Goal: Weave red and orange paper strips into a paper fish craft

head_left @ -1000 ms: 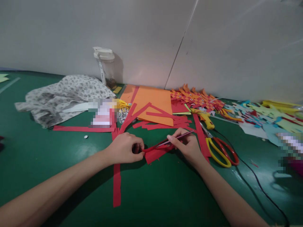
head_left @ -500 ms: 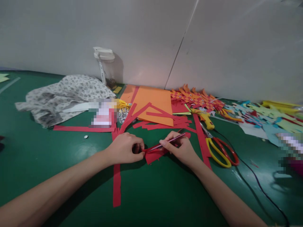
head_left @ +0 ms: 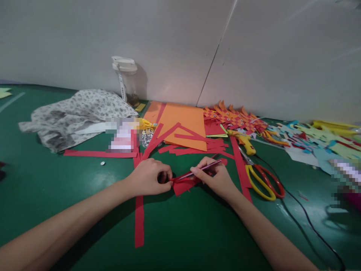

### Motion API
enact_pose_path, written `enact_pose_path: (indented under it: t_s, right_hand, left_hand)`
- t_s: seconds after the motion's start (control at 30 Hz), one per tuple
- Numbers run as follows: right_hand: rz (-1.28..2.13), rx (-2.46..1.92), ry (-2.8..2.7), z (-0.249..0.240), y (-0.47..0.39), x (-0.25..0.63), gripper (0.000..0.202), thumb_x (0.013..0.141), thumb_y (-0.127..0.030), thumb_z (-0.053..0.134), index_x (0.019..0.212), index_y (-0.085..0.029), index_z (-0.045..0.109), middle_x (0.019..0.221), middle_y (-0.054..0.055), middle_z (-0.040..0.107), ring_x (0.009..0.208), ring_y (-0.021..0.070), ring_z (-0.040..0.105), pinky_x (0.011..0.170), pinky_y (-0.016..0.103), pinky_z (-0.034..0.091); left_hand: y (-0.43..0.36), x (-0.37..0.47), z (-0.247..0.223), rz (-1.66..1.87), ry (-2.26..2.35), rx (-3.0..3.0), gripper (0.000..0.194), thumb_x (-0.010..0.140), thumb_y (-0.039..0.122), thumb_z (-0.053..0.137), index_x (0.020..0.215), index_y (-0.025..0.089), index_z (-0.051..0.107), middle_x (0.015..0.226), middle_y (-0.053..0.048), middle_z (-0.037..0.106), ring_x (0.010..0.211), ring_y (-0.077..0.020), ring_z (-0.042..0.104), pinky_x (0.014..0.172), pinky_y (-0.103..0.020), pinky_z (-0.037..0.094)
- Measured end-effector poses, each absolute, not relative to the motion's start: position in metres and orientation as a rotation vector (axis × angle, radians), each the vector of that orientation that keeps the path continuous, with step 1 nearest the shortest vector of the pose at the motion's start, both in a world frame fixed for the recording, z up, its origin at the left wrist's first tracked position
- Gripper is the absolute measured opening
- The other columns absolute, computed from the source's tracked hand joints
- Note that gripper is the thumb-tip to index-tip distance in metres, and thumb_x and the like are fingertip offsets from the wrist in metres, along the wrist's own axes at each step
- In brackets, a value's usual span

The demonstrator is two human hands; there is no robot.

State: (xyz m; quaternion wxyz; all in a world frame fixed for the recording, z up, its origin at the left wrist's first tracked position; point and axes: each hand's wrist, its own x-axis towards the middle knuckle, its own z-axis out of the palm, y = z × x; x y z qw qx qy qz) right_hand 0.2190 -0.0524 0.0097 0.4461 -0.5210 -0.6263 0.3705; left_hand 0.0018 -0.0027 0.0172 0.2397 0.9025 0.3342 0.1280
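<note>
My left hand [head_left: 150, 177] pinches the left end of a folded piece of red paper [head_left: 184, 186] between thumb and forefinger. My right hand [head_left: 213, 174] grips a slim, striped pencil [head_left: 204, 168], which slants down to the left with its tip at the paper near my left fingertips. The paper's right part goes under my right hand, so its far end is partly hidden. A long red paper strip [head_left: 139, 226] runs beneath my left wrist. Another red strip [head_left: 239, 167] lies just right of my right hand.
Scissors [head_left: 261, 180] with red and yellow handles and a yellow glue gun [head_left: 246, 143] with a black cord lie at right. Behind are orange sheets [head_left: 184, 116], woven paper fish [head_left: 232, 117], patterned cloth [head_left: 81, 109] and a clear bottle [head_left: 128, 81]. Paper scraps [head_left: 313, 139] cover the far right.
</note>
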Motion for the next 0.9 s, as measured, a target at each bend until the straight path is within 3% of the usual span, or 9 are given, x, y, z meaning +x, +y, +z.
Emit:
enact_pose_path:
  t_s: [0.53, 0.9]
  right_hand:
    - [0.769, -1.339, -1.493, 0.006, -0.044, 0.246, 0.030, 0.077, -0.044, 0.065, 0.065, -0.019, 0.053, 0.053, -0.004, 0.050, 0.049, 0.0111, 0.046, 0.048, 0.024, 0.035]
    - [0.926, -1.288, -1.556, 0.010, -0.050, 0.220, 0.025, 0.077, -0.040, 0.065, 0.066, -0.020, 0.055, 0.056, -0.003, 0.055, 0.045, 0.0092, 0.046, 0.046, 0.023, 0.038]
  left_hand:
    - [-0.003, 0.001, 0.018, 0.351, 0.918, 2.440, 0.011, 0.071, 0.025, 0.057, 0.074, 0.020, 0.066, 0.059, 0.004, 0.063, 0.056, -0.0102, 0.057, 0.057, -0.021, 0.040]
    - [-0.002, 0.002, 0.016, 0.358, 0.909, 2.453, 0.012, 0.071, 0.026, 0.058, 0.075, 0.020, 0.067, 0.060, 0.003, 0.064, 0.057, -0.0104, 0.057, 0.054, -0.021, 0.039]
